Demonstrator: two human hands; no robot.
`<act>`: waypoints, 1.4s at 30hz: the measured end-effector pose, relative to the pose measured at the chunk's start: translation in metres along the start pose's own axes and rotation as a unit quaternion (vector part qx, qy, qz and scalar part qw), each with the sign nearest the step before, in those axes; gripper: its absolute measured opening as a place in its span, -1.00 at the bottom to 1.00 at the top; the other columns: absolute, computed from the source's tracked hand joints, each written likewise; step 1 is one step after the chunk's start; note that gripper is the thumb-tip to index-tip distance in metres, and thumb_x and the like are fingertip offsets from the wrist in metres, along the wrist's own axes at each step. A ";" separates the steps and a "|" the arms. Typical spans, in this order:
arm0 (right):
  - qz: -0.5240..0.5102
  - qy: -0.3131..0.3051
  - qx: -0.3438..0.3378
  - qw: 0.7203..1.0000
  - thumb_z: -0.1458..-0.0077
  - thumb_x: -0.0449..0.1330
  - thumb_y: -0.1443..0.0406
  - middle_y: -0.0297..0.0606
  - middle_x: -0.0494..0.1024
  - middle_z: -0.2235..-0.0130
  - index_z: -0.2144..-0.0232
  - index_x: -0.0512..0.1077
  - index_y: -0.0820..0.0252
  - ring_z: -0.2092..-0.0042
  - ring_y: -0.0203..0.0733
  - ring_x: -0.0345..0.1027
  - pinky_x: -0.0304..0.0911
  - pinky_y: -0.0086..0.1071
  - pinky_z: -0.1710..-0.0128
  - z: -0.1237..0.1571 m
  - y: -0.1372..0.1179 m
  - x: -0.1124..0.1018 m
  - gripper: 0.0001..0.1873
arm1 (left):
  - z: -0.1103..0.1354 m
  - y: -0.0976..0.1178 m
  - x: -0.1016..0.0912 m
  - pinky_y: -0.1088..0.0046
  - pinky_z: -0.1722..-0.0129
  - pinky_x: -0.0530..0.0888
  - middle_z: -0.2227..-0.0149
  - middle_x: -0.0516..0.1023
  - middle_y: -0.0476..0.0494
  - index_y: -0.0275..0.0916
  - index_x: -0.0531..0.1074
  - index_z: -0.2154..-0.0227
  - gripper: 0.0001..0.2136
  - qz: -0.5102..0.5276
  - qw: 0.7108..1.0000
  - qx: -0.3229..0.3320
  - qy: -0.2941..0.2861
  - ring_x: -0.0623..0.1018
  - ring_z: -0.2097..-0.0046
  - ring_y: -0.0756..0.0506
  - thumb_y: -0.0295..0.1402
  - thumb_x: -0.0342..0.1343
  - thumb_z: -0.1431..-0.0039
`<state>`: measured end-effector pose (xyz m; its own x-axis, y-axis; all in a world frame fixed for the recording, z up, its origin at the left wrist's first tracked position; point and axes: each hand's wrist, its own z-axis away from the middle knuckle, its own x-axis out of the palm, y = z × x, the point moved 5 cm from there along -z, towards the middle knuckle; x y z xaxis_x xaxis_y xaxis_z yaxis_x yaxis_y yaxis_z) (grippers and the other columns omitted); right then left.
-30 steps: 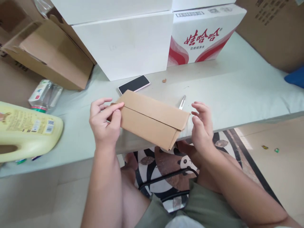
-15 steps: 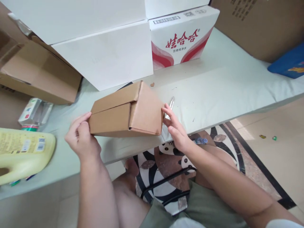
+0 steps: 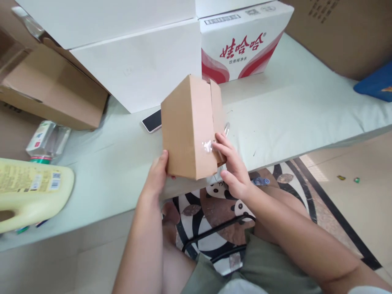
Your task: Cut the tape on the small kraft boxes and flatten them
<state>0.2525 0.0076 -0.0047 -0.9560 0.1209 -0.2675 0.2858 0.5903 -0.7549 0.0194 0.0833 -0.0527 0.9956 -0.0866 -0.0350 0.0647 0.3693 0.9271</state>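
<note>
A small brown cardboard box [image 3: 179, 126] is held tilted over the front of the table, one corner edge facing me. My left hand [image 3: 157, 175] grips its lower left corner, thumb on the side face and the other fingers mostly hidden underneath. On the right, my right hand [image 3: 232, 165] has its fingers against the box's side by a shiny strip of clear tape [image 3: 207, 146], with the thumb lower down near the bottom edge. Partly covered by the box, a phone [image 3: 152, 121] lies behind it. A slim shiny object [image 3: 227, 129] shows just beyond the right fingers.
White cartons [image 3: 137, 67] and a red-printed water carton [image 3: 245, 53] stand along the back. Left are a larger brown box [image 3: 58, 90], a clear bottle [image 3: 45, 141] lying down and a yellow jug [image 3: 33, 192]. A blue item [image 3: 375, 83] is far right. The table edge [image 3: 306, 153] runs before me.
The box has been turned and tipped up, so a taped side now shows. My left hand has moved right with it, uncovering more of the phone. The right hand stays at the box's right side.
</note>
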 end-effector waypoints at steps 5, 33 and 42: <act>0.062 0.005 -0.059 0.996 -0.40 -0.02 0.05 -0.18 0.23 -0.49 -0.44 0.18 -0.05 -0.51 0.13 0.07 0.03 0.21 -0.50 0.000 -0.007 -0.003 -0.37 | 0.008 0.012 0.013 0.49 0.70 0.18 0.67 0.39 0.01 -0.17 0.39 0.37 -0.55 0.006 0.998 -0.062 -0.006 0.40 0.69 -0.04 0.17 0.08 -0.21; 0.147 0.040 0.103 0.983 -0.28 0.05 0.28 -0.14 0.52 0.12 -0.06 0.42 0.08 0.10 -0.06 0.47 0.45 -0.14 0.10 0.002 0.004 -0.003 -0.67 | 0.026 0.053 -0.013 -0.05 -0.52 0.12 -0.40 0.39 -0.04 -0.03 0.66 0.05 -0.66 -0.037 0.907 0.409 0.090 0.23 -0.50 -0.29 -0.01 0.17 -0.26; 0.372 -0.197 0.258 0.870 -0.29 0.08 0.21 -0.04 0.58 0.17 -0.03 0.54 0.21 0.10 0.07 0.45 0.29 -0.15 0.13 0.002 0.039 0.006 -0.63 | 0.026 0.051 -0.011 -0.04 -0.52 0.11 -0.40 0.37 -0.08 -0.06 0.62 0.04 -0.61 -0.045 0.906 0.410 0.095 0.19 -0.51 -0.32 0.04 0.10 -0.29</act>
<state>0.2582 0.0303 -0.0369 -0.4252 -0.0270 -0.9047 0.9047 0.0175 -0.4257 0.0096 0.0788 0.0044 0.9876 0.1065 -0.1154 0.1514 -0.4506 0.8798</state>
